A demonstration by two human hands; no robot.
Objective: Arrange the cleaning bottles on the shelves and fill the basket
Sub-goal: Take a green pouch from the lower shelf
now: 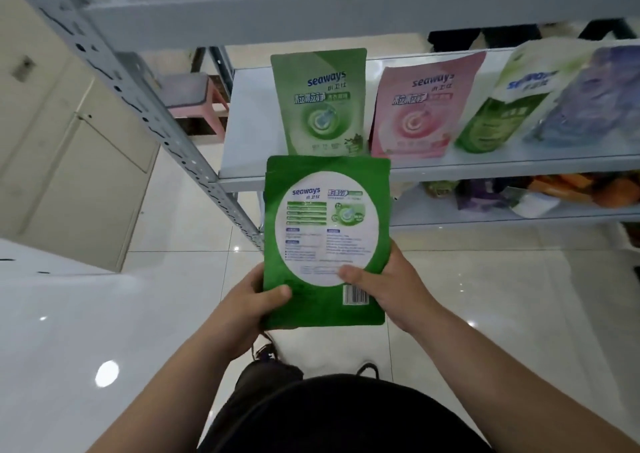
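Note:
I hold a green detergent pouch (325, 230) upright in front of the shelf, its back label and barcode facing me. My left hand (252, 300) grips its lower left corner and my right hand (388, 282) its lower right side. On the middle shelf (249, 133) stand a green pouch (320, 106), a pink pouch (420, 109), a green and white pouch (502, 106) leaning right, and a purple pouch (588, 99). The held pouch sits just below and in front of the standing green one.
A perforated grey upright (145, 106) of the rack slants at the left. The lower shelf (433, 206) carries mixed orange and purple packs. A pink stool (204, 102) stands behind the rack, pale cabinets (69, 161) to the left, glossy tiled floor below.

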